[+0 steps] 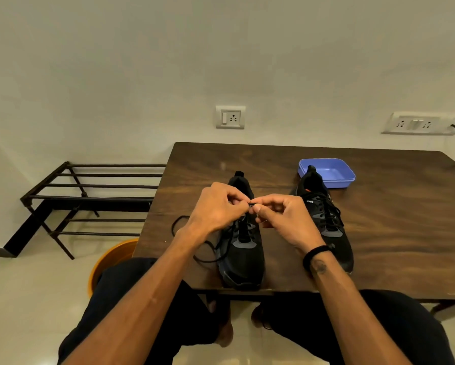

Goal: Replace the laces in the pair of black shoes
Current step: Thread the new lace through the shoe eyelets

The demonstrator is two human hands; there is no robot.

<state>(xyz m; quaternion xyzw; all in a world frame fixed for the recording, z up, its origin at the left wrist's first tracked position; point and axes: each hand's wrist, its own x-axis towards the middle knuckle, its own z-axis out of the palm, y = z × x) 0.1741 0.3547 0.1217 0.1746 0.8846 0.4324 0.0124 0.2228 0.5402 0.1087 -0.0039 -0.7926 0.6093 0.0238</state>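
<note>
Landmark: the wooden table [395,214].

Near shoe [241,248] sits at the table's front edge, toe toward you. Your left hand [216,209] and right hand [281,219] meet above its tongue. Both have fingers curled in tight, tips pinching a short stretch of black lace [194,248] between them. Which eyelet you are working cannot be made out; your hands cover it.

The rest of that lace runs down from under your left hand and loops loose on the tabletop to the shoe's left, one curl close to the table's left edge. Upper eyelets on this shoe look unthreaded, so the lacing reads as partway at best.

Second shoe [323,219] stands to the right on the table, just beyond your right wrist. It appears fully laced up the front, ends hanging loose at the side. Whether that lace is old or new, you cannot tell from here.

Blue plastic tray [334,171] at the table's back, just behind the second shoe's heel. Nothing visible inside it.

Judgement: one shoe likely done or untouched, the near one mid-threading. Left to do: finish the eyelets, even the ends, tie off.
</note>
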